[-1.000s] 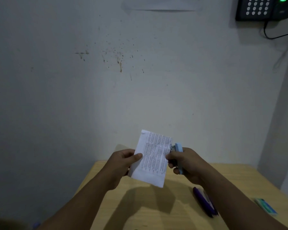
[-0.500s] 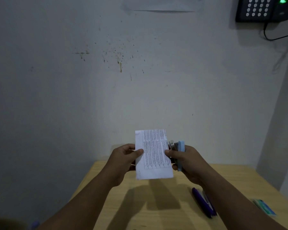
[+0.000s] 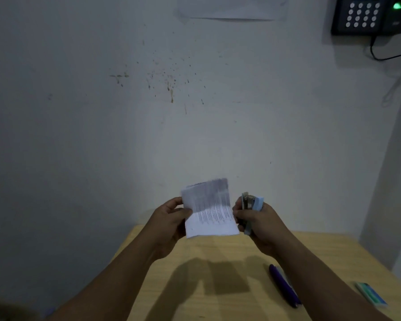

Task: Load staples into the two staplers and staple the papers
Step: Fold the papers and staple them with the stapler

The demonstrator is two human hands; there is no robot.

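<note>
Hands hold papers (image 3: 208, 209) and light-blue stapler (image 3: 252, 208) above table (image 3: 218, 286)

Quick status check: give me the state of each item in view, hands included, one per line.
papers: held up above the table, print blurred, clear of the stapler mouth
left hand: pinches the papers' left edge
right hand: grips the light blue stapler
light blue stapler: upright in the right hand, mouth up, beside the papers' right edge
purple stapler: lying on the table, untouched
staple box: lying flat on the table
</note>
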